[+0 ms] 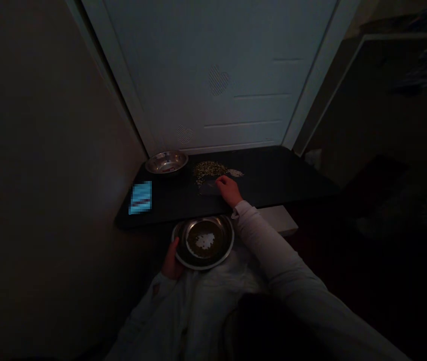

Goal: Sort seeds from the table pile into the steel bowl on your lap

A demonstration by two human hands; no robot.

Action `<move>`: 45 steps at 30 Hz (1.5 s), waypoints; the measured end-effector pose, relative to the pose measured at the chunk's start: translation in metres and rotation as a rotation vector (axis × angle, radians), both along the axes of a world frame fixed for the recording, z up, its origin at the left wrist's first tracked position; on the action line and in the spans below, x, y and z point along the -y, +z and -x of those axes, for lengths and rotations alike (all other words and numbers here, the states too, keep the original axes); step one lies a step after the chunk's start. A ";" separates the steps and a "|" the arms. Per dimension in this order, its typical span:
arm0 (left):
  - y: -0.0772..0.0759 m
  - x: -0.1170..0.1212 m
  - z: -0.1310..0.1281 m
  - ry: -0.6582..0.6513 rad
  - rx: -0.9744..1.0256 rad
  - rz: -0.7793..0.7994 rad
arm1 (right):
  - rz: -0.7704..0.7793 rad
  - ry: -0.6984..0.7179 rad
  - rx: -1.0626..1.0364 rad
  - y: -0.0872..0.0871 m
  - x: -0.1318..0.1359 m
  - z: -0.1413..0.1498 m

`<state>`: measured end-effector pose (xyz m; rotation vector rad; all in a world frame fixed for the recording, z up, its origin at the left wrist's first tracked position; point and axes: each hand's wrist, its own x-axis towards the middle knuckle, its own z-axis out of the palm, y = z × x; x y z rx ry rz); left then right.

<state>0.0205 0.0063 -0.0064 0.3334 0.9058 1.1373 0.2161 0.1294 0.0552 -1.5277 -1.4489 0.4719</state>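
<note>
My left hand [173, 261] grips the left rim of a shiny metal bowl [230, 240], held over my lap below the table's front edge. Small brownish-green grains [194, 235] line its bottom around a bare, bright patch. My right hand [228, 189] is closed, its fingers pinching a thin, flat, see-through sheet [208, 188] just above or on the dark table [266, 180]; the dim light hides which. Right behind the sheet lies a loose heap of greenish-yellow grains or seeds [210, 169]. A smaller pale heap [235, 173] touches its right side.
Another metal bowl [167, 163] stands at the table's back left. A lit, blurred-out blue screen [141, 197] lies near the left edge. Beneath the front edge, right of my forearm, is a white box-like object [279, 220]. A white door [213, 75] rises directly behind the table.
</note>
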 end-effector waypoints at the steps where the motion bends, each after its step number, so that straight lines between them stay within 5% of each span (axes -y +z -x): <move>1: 0.000 0.000 0.000 0.006 -0.004 -0.002 | 0.001 0.009 0.002 0.000 0.000 0.000; 35: 0.003 0.002 0.003 0.027 0.018 -0.003 | -0.032 -0.059 0.031 -0.001 0.000 0.005; 45: 0.003 0.004 0.004 -0.005 0.057 0.013 | -0.035 0.096 0.075 -0.005 -0.006 0.008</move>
